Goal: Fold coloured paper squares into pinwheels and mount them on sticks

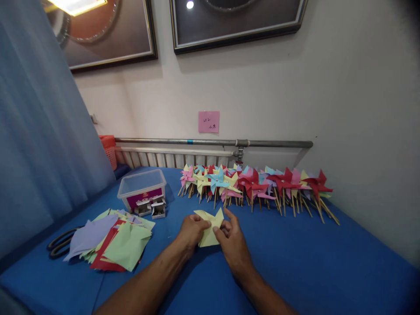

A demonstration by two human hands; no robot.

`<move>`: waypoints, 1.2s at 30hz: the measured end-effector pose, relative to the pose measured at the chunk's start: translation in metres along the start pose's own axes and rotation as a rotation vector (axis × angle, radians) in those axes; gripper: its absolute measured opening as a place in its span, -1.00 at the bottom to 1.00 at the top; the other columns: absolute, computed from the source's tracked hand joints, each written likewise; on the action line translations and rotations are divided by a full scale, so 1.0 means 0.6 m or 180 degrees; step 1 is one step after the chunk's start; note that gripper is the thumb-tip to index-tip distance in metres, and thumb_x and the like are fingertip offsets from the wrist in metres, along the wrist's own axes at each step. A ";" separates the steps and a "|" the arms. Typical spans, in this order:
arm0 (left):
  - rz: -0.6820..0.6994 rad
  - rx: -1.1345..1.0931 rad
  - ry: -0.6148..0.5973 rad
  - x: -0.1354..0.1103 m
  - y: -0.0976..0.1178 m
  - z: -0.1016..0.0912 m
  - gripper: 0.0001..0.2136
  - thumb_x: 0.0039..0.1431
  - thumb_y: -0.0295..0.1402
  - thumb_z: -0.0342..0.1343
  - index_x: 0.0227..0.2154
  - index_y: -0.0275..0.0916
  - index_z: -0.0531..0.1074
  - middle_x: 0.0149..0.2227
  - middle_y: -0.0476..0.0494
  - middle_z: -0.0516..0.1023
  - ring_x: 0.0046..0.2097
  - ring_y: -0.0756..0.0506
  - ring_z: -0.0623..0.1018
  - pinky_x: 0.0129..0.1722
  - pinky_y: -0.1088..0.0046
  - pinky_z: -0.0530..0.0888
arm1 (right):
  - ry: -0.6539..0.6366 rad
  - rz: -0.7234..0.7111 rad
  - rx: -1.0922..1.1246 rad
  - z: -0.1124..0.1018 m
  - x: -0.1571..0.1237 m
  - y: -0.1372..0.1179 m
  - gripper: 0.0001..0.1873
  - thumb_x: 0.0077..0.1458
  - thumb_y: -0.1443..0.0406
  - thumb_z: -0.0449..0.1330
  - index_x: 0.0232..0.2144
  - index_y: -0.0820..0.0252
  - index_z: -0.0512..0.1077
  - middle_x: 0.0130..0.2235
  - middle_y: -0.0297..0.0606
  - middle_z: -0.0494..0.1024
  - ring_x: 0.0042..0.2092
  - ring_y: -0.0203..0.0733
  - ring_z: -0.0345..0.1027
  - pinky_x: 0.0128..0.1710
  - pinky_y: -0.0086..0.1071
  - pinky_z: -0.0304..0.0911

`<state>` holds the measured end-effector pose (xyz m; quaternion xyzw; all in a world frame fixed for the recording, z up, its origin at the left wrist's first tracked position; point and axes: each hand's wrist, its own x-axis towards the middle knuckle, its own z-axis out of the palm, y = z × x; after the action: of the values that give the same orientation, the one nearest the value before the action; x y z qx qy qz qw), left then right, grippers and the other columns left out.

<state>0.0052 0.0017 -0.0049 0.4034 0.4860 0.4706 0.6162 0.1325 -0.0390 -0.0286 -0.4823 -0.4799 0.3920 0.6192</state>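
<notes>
Between my two hands is a pale yellow paper pinwheel (210,238), with some of its corners folded in toward the middle. My left hand (192,232) grips its left side, thumb pressed on the paper. On the right side, my right hand (234,243) pinches the paper between thumb and fingers. No stick shows on this pinwheel. Beyond my hands lie many finished pinwheels (252,181) on wooden sticks, in red, pink, yellow, blue and purple. Left of my hands is a loose pile of coloured paper sheets (126,245).
Dark-handled scissors (62,243) lie partly under the paper pile. Behind it stand a clear plastic box (141,181) and small open cartons (158,209) holding small metal pieces. A blue cloth (295,271) covers the table. A pipe (210,142) runs along the wall; a blue curtain (42,122) hangs left.
</notes>
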 end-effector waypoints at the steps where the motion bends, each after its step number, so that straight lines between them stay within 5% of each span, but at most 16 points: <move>1: -0.0010 -0.0115 0.0059 0.000 0.003 0.000 -0.76 -0.29 -0.41 0.35 -0.64 -0.24 0.34 -0.66 -0.03 0.45 -0.60 0.01 0.39 -0.56 0.48 0.30 | -0.0112 -0.0052 -0.0067 0.000 -0.005 -0.004 -0.19 0.04 0.20 0.25 0.32 0.17 0.13 -0.15 -0.18 0.63 -0.23 -0.06 0.56 -0.26 -0.24 0.46; 4: -0.0014 -0.0503 0.0171 -0.002 0.011 -0.002 -0.77 -0.27 -0.44 0.33 -0.62 -0.24 0.33 -0.64 -0.02 0.45 -0.59 -0.01 0.43 -0.54 0.48 0.34 | -0.0484 -0.0214 -0.0533 -0.001 -0.018 -0.017 -0.19 0.00 0.32 0.22 0.32 0.02 0.17 0.10 -0.16 0.53 0.01 -0.06 0.51 0.04 -0.17 0.40; 8: 0.0067 -0.0822 0.0178 0.000 0.013 -0.004 -0.73 -0.28 -0.46 0.33 -0.62 -0.22 0.28 -0.65 0.04 0.41 -0.58 0.00 0.43 -0.52 0.49 0.36 | -0.0647 -0.0475 -0.1208 0.000 -0.025 -0.027 -0.45 -0.09 0.38 0.24 0.02 0.00 0.48 0.12 -0.22 0.48 0.14 0.01 0.40 0.20 -0.13 0.26; 13: 0.0043 -0.0734 0.0037 0.006 0.001 -0.003 -0.76 -0.33 -0.43 0.33 -0.59 -0.26 0.35 -0.60 0.00 0.46 -0.56 0.02 0.42 -0.51 0.50 0.33 | -0.0403 -0.0659 -0.1206 -0.002 -0.019 -0.025 -0.84 0.10 0.20 0.26 -0.25 0.02 0.58 0.11 -0.16 0.46 0.10 0.02 0.42 0.14 -0.18 0.28; 24: -0.0068 -0.0604 -0.0008 -0.003 0.004 0.003 -0.77 -0.34 -0.43 0.33 -0.60 -0.26 0.36 -0.64 -0.02 0.48 -0.59 0.00 0.42 -0.52 0.48 0.33 | 0.0028 -0.0044 -0.0604 -0.009 0.006 -0.008 -0.73 0.04 0.08 0.27 -0.54 0.12 0.53 -0.09 -0.11 0.60 -0.07 0.03 0.50 0.01 -0.20 0.30; 36: -0.0023 -0.0359 0.0029 -0.003 0.000 0.004 -0.77 -0.27 -0.43 0.35 -0.62 -0.25 0.35 -0.66 0.00 0.44 -0.60 0.01 0.38 -0.53 0.48 0.28 | 0.0182 0.0211 -0.0894 -0.005 0.008 -0.010 -0.77 -0.02 0.15 0.23 -0.63 0.09 0.45 -0.43 -0.30 0.59 -0.38 -0.13 0.40 -0.32 -0.32 0.26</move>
<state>0.0076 -0.0001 -0.0037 0.3641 0.4629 0.4968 0.6374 0.1366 -0.0365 -0.0218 -0.5908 -0.4960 0.3272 0.5458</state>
